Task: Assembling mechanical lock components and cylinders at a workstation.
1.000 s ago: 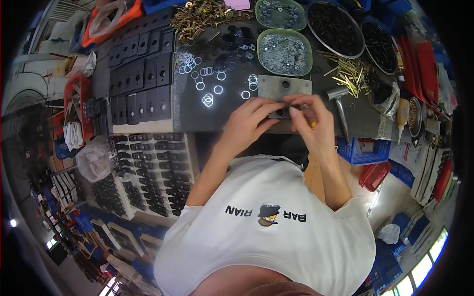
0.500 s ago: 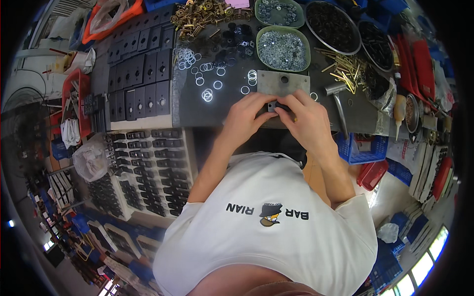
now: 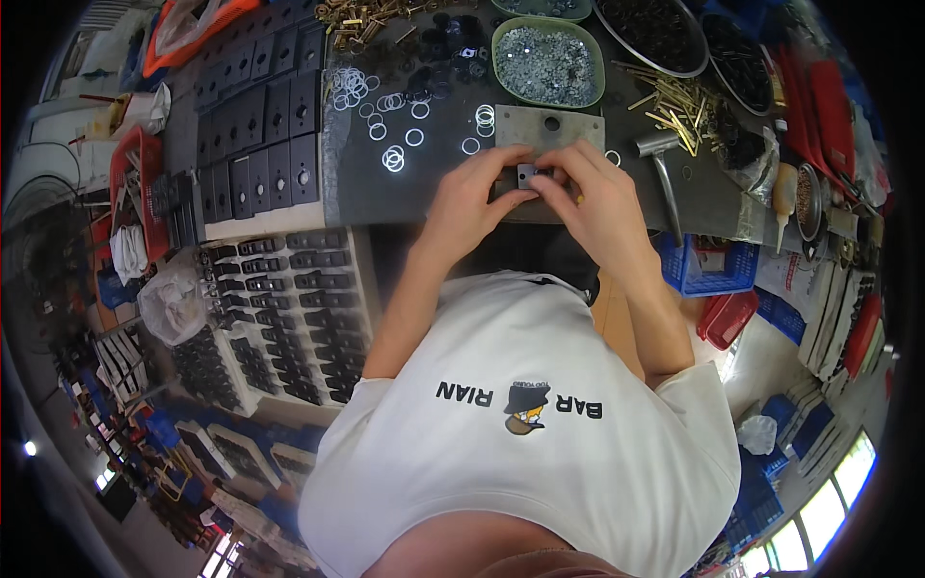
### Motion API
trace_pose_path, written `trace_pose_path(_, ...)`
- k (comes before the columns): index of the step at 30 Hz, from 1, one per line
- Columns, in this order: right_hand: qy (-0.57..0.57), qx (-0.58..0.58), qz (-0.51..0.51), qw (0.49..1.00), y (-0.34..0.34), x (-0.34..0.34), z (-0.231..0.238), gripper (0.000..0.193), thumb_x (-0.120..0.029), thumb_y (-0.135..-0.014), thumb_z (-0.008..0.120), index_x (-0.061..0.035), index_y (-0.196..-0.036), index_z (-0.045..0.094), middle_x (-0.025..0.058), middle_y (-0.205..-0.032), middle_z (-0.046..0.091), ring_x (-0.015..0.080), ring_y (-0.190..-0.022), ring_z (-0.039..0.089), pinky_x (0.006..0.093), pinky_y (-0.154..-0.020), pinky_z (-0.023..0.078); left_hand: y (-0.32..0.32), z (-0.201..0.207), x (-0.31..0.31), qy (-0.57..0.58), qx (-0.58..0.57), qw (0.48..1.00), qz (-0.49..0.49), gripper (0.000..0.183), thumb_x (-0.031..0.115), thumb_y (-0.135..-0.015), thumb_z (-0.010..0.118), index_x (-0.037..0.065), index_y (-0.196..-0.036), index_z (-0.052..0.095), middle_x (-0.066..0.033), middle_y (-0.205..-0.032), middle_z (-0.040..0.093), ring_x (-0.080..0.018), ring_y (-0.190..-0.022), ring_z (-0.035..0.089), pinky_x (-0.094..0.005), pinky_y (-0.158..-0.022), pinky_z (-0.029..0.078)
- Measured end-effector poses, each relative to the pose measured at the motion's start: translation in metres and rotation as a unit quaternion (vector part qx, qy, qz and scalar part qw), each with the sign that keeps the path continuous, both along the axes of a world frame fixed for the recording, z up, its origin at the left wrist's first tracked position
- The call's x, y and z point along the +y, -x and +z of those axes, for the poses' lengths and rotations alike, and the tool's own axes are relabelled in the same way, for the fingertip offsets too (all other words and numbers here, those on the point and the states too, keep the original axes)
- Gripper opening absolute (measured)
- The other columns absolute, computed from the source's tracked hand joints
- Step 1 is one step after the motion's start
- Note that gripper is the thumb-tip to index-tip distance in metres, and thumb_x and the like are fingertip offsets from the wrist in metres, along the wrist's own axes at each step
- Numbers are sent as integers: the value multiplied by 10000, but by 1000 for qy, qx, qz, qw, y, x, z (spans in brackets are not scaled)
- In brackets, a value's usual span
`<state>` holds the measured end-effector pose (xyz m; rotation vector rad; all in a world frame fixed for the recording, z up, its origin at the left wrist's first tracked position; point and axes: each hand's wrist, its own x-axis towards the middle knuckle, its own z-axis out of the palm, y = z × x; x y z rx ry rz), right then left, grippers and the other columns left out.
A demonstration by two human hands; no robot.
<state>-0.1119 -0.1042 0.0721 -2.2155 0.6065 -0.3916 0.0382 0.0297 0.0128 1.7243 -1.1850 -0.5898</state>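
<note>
Between my left hand (image 3: pixel 470 197) and my right hand (image 3: pixel 599 200) is a small dark metal block (image 3: pixel 526 174) with a hole in its face. Fingers and thumbs of both hands close on it from either side. They are at the bench's front edge, just before a grey steel plate (image 3: pixel 562 128) with holes. Something small and yellowish (image 3: pixel 580 199) shows at my right hand's fingers; its kind is unclear. A hammer (image 3: pixel 665 183) lies right of my right hand. Loose metal rings (image 3: pixel 393 159) are scattered to the left of the plate.
Rows of dark blocks (image 3: pixel 252 178) stand on the left. A green tray (image 3: pixel 547 63) of small metal parts is behind the plate. Brass pins (image 3: pixel 670 116) and round pans (image 3: pixel 655 34) of dark parts lie at the right. A blue basket (image 3: pixel 708 265) sits below the bench edge.
The whole view has shifted, so the bench and hands appear higher in the picture. Both hands keep hold of the block by the plate, and more of the block's face shows.
</note>
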Motion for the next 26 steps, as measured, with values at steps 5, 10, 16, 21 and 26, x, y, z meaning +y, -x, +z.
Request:
trace_pose_path(5, -21, -10, -18, 1000, 6, -10, -3, 161, -137, -931, 787, -31, -1036, 729, 103, -930, 705, 256, -781, 704, 352, -694, 550, -3, 5, -3, -10, 30, 999, -10, 507, 64, -854, 850, 31, -1330, 678, -126, -1269, 744, -263, -1094, 751, -373, -926, 604)
trace_pose_path(10, -180, -103, -155, 966, 53, -37, 16, 110, -95, -997, 734, 12, -1016, 715, -6, -877, 690, 60, -810, 600, 216, -719, 470, -7, 13, 1, -44, 8, 999, -29, 439, 75, -856, 846, 45, -1272, 707, -128, -1202, 745, -283, -1057, 726, -367, -906, 575)
trace_pose_path(16, -304, -191, -161, 919, 63, -73, -25, 166, -153, -1047, 675, 8, -1014, 699, -9, -853, 664, 86, -762, 588, 246, -681, 460, -18, 27, -3, -16, -9, 997, -78, 386, 141, -888, 833, 63, -1250, 720, -125, -1198, 735, -298, -1065, 708, -356, -922, 562)
trace_pose_path(21, 9, -11, -14, 1000, -38, -107, 11, 175, -147, -1001, 681, 7, -1072, 727, 150, -913, 734, 306, -857, 730, 381, -790, 555, -68, 28, -11, -72, -102, 992, 15, 235, 131, -962, 744, 38, -1178, 734, -131, -1202, 729, -329, -1080, 711, -383, -917, 568)
trace_pose_path(26, 270, 87, -63, 957, -169, -170, -22, 368, -193, -979, 689, -59, -1322, 693, 221, -1290, 698, 375, -1204, 700, 455, -1037, 548, -131, 1, -40, -142, -330, 927, 105, 410, 180, -970, 750, 100, -1365, 683, -135, -1515, 566, -351, -1359, 554, -422, -1052, 520)
